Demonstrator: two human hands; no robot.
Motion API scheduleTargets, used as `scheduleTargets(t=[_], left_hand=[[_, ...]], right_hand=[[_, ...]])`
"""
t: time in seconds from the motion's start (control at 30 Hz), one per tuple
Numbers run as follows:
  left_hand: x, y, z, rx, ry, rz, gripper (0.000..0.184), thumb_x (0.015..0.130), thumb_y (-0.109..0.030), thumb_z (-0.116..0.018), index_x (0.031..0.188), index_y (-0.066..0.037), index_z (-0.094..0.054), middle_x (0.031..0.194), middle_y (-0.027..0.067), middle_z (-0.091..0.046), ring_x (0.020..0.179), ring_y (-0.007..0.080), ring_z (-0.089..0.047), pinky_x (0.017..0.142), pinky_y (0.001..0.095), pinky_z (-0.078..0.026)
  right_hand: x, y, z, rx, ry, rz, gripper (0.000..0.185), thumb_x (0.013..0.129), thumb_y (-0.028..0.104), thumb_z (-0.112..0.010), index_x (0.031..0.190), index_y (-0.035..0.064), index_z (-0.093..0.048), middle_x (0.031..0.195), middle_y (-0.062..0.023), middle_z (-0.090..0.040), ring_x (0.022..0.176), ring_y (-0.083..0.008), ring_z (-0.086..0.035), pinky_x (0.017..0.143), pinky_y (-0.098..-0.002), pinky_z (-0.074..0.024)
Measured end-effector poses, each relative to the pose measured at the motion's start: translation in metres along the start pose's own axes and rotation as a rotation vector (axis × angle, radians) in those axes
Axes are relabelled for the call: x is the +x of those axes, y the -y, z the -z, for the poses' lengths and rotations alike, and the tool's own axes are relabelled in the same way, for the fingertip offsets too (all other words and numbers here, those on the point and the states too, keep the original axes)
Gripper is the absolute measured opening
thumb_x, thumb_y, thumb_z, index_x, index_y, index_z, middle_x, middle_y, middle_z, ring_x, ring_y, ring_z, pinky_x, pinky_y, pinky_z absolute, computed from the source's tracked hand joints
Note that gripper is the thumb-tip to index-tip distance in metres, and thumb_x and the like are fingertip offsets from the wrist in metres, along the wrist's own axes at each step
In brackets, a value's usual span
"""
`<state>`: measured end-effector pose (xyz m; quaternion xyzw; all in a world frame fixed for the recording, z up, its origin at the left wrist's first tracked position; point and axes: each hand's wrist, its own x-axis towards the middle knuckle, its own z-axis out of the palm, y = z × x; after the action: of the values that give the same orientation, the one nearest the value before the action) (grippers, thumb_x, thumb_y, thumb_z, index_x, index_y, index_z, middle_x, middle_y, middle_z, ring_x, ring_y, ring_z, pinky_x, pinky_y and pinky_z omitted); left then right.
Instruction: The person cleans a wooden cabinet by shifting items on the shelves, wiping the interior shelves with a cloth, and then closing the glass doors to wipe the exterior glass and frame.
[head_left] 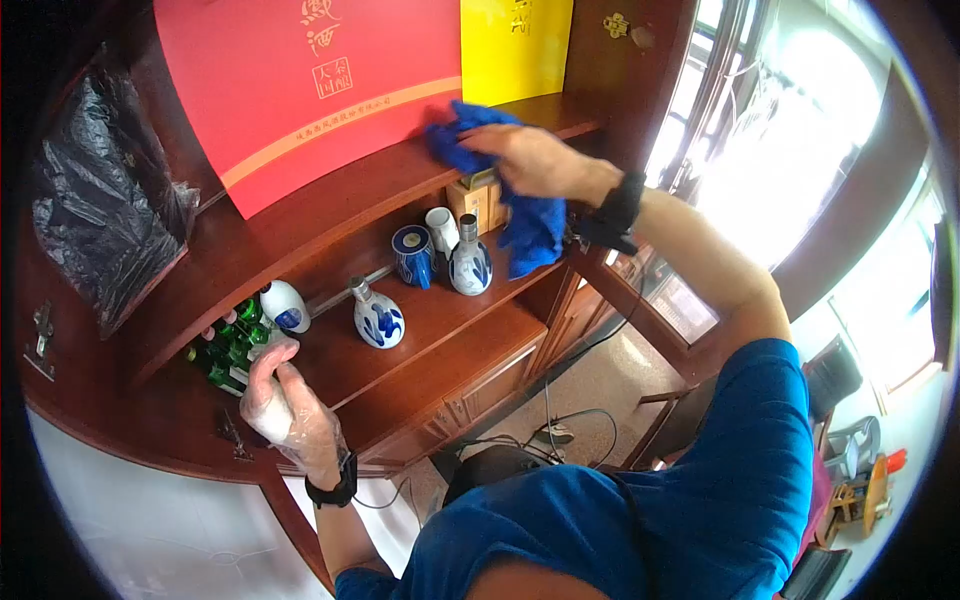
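Observation:
My right hand (545, 165) grips a blue cloth (537, 235) at the front edge of the upper shelf (350, 180), below the red and yellow boxes. The cloth hangs down in front of the lower compartment. My left hand (295, 410), in a thin clear plastic glove, is beside the green bottles (228, 345). Its fingers are curled, with a whitish patch at the palm that I cannot make out. On the lower shelf stand two blue-and-white porcelain bottles (379, 318) (470, 262), a blue patterned mug (413, 255) and a white cup (441, 231).
A large red box (310, 90) and a yellow box (515, 50) stand on the upper shelf. Black plastic (110, 190) hangs at the left. A white rounded bottle (285, 305) is by the green ones. Cables (560, 425) trail over the floor at the right.

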<state>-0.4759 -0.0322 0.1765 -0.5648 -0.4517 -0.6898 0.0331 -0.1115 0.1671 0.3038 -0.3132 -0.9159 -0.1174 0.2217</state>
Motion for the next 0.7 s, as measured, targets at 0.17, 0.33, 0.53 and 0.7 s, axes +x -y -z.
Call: scheduleTargets(t=[0.17,0.33,0.53,0.7], left_hand=[[-0.017,0.018,-0.003,0.047,0.103,-0.011,0.017,0.106,-0.008,-0.056,0.113,0.001,-0.068,0.109,0.0093,-0.072,0.101,0.0187,-0.065,0.096,0.0347,-0.050],[-0.039,0.073,-0.022,0.175,0.362,0.177,0.040,0.097,-0.010,-0.069,0.134,0.001,-0.060,0.126,0.0120,-0.070,0.114,0.0206,-0.067,0.105,0.0364,-0.049],[-0.046,0.131,-0.080,0.378,0.445,0.209,0.063,0.084,-0.040,-0.082,0.133,-0.005,-0.062,0.103,0.0132,-0.075,0.090,0.0210,-0.071,0.081,0.0367,-0.056],[-0.020,0.128,-0.117,0.313,0.452,0.450,0.031,0.088,-0.038,-0.079,0.091,-0.007,-0.075,0.077,0.0039,-0.071,0.069,0.0138,-0.065,0.067,0.0351,-0.053]], right_hand=[[-0.054,-0.103,0.013,-0.269,0.041,-0.237,0.058,0.082,0.003,-0.060,0.140,0.0093,-0.060,0.135,-0.0210,-0.065,0.122,-0.0398,-0.063,0.104,-0.0456,-0.0517],[-0.080,-0.168,0.005,-0.435,0.055,-0.434,0.056,0.085,0.003,-0.054,0.141,0.0039,-0.056,0.138,-0.0225,-0.062,0.128,-0.0400,-0.058,0.108,-0.0473,-0.0477],[-0.081,-0.192,0.009,-0.380,0.069,-0.353,0.058,0.086,0.002,-0.052,0.143,0.0026,-0.054,0.139,-0.0225,-0.061,0.128,-0.0406,-0.058,0.110,-0.0468,-0.0458],[-0.088,-0.190,-0.002,-0.406,0.048,-0.408,0.058,0.085,-0.001,-0.051,0.143,0.0030,-0.053,0.141,-0.0224,-0.060,0.127,-0.0422,-0.058,0.109,-0.0478,-0.0466]])
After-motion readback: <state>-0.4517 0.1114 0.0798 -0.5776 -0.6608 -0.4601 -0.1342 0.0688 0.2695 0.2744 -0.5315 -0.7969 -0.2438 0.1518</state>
